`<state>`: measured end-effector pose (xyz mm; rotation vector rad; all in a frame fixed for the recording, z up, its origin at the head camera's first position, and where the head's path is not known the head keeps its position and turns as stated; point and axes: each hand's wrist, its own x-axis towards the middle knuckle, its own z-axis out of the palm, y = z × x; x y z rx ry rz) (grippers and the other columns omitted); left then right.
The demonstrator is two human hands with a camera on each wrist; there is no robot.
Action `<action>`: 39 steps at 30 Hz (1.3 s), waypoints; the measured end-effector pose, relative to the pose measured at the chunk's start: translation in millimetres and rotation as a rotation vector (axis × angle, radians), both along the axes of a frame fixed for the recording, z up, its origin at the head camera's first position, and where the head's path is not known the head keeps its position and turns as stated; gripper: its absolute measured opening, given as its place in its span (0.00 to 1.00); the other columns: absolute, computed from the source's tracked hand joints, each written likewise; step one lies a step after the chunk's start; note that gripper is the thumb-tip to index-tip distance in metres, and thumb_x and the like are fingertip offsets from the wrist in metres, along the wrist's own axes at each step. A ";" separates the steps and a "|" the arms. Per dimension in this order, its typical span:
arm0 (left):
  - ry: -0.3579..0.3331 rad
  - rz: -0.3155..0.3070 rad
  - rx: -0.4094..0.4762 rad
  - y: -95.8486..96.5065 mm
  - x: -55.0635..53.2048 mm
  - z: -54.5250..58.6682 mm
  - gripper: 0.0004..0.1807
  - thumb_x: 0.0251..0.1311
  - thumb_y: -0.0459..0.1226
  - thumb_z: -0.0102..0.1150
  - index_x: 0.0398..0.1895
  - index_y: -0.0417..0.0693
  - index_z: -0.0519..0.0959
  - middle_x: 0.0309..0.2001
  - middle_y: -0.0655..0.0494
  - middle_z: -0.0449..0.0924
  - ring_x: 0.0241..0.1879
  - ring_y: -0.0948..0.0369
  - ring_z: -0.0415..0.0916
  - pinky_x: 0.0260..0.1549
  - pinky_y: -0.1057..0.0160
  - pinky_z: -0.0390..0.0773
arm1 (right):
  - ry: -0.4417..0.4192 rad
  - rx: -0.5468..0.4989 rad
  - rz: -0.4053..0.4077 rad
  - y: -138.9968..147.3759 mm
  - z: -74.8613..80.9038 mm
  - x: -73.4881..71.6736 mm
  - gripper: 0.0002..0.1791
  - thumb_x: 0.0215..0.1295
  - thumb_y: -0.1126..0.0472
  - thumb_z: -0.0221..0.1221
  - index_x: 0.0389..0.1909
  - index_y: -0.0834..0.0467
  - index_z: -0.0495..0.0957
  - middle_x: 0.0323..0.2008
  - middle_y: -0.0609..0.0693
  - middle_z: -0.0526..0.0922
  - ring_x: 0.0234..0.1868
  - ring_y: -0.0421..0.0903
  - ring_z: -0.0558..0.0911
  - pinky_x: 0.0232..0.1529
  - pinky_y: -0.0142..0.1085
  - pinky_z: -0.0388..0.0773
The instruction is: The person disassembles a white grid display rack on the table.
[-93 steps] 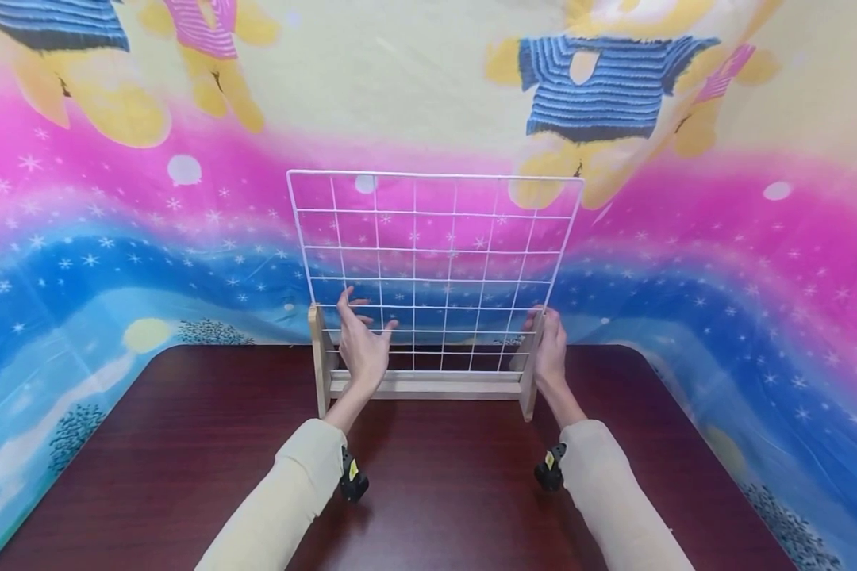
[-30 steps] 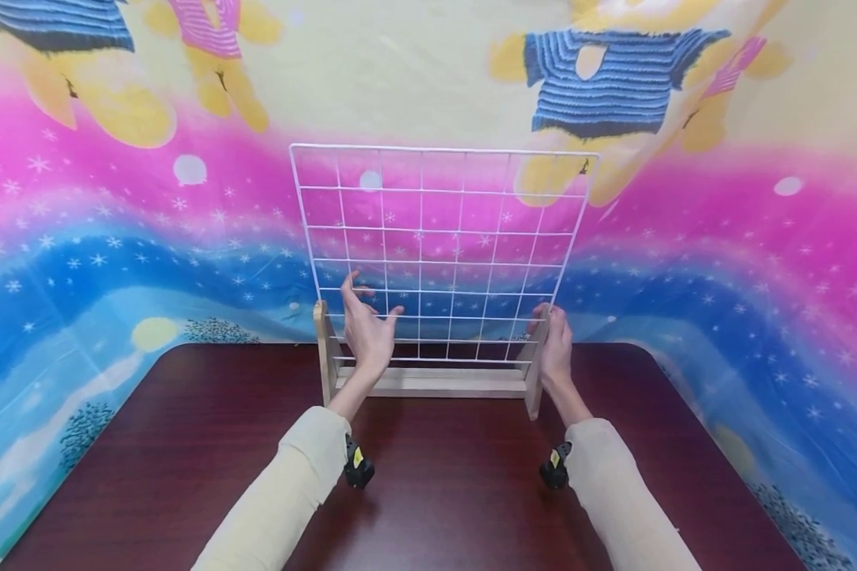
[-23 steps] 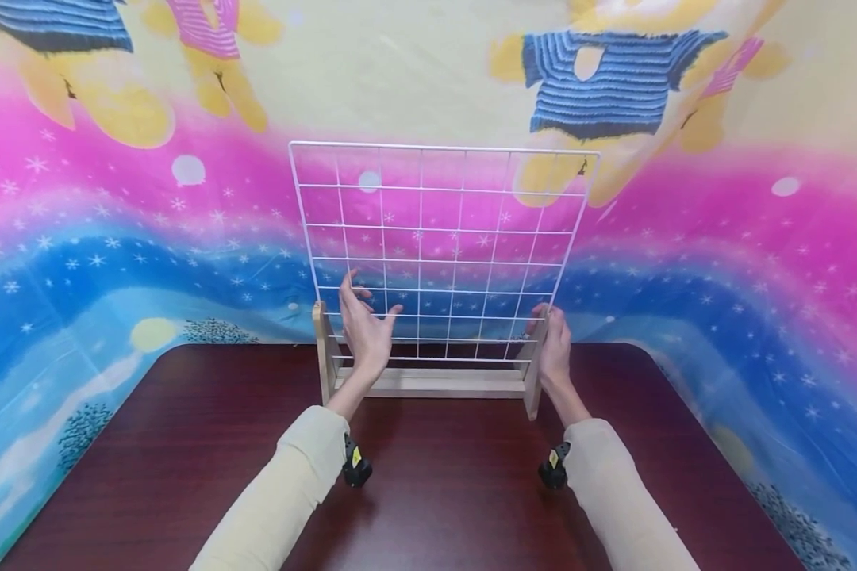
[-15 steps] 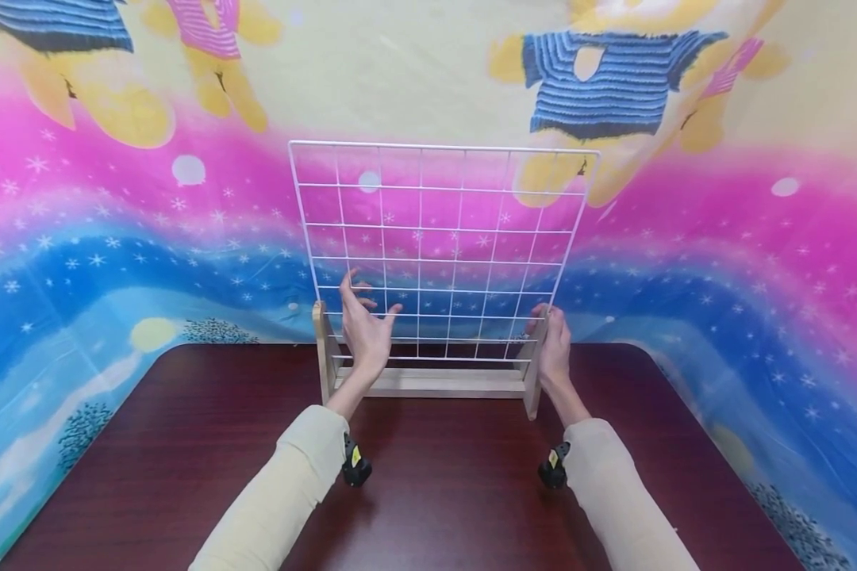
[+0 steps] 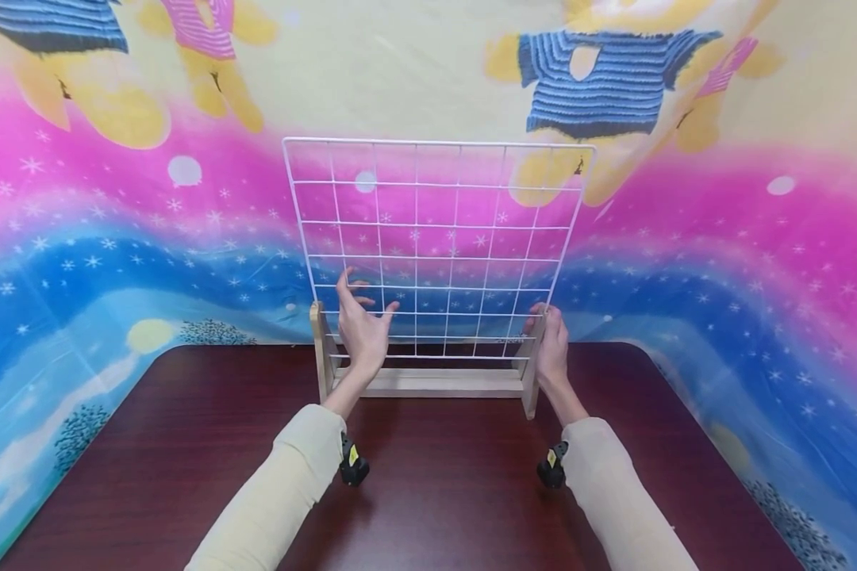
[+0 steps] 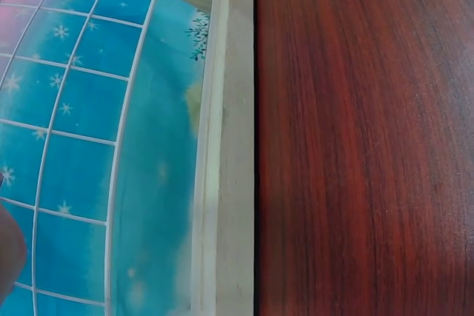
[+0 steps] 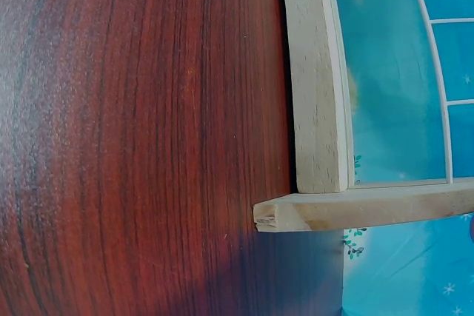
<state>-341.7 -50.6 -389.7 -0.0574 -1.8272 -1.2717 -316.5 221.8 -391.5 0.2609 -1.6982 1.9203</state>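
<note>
A white wire grid panel (image 5: 416, 258) stands upright between the two side boards of a pale wooden stand (image 5: 443, 384). Its lowest wire hangs a little above the stand's crossbar, and both wrist views show a gap there. My left hand (image 5: 363, 339) is at the lower left of the grid, just inside the left side board (image 5: 321, 353), fingers spread and thumb out. My right hand (image 5: 554, 349) grips the right side board (image 5: 531, 392) from outside, its fingertips showing on the inner side. Part of the left hand (image 6: 9, 249) edges into the left wrist view.
The stand rests on a dark red-brown wooden table (image 5: 428, 492) with rounded back corners. A printed cloth (image 5: 414, 71) with bears and snowflakes hangs behind and around it. Black wrist cameras sit at both beige cuffs (image 5: 313, 436).
Compared with about three seconds ago, the grid has risen, and its lower edge has come up off the crossbar. Over the last second grid and hands have barely moved.
</note>
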 end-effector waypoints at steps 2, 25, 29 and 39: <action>0.001 0.001 -0.004 0.0 -0.1 1.4 0.47 0.46 0.34 0.76 0.69 0.49 0.58 0.50 0.52 0.75 0.39 0.55 0.77 0.32 0.54 0.75 | 0.005 -0.006 0.000 0.0 -0.2 -0.2 0.26 0.78 0.59 0.34 0.47 0.81 0.67 0.26 0.51 0.76 0.31 0.53 0.75 0.35 0.38 0.74; -0.030 0.002 0.004 0.3 1.1 11.1 0.49 0.48 0.36 0.75 0.71 0.52 0.56 0.49 0.54 0.75 0.37 0.53 0.76 0.30 0.57 0.74 | -0.031 0.026 -0.036 -0.3 -0.3 1.0 0.27 0.79 0.57 0.33 0.50 0.80 0.67 0.36 0.81 0.68 0.34 0.58 0.73 0.38 0.43 0.71; -0.032 0.001 0.012 0.2 1.0 12.6 0.48 0.47 0.36 0.75 0.70 0.53 0.56 0.49 0.54 0.75 0.37 0.53 0.76 0.29 0.56 0.73 | -0.038 0.021 -0.036 -0.3 -0.6 0.8 0.27 0.79 0.57 0.33 0.50 0.80 0.68 0.37 0.80 0.68 0.34 0.55 0.74 0.38 0.41 0.72; -0.040 0.004 0.027 -0.4 0.6 18.4 0.49 0.46 0.36 0.76 0.71 0.53 0.56 0.49 0.54 0.75 0.37 0.56 0.75 0.30 0.56 0.72 | -0.055 0.030 -0.033 0.3 0.2 1.3 0.24 0.79 0.56 0.34 0.45 0.72 0.72 0.39 0.79 0.69 0.37 0.60 0.74 0.37 0.37 0.73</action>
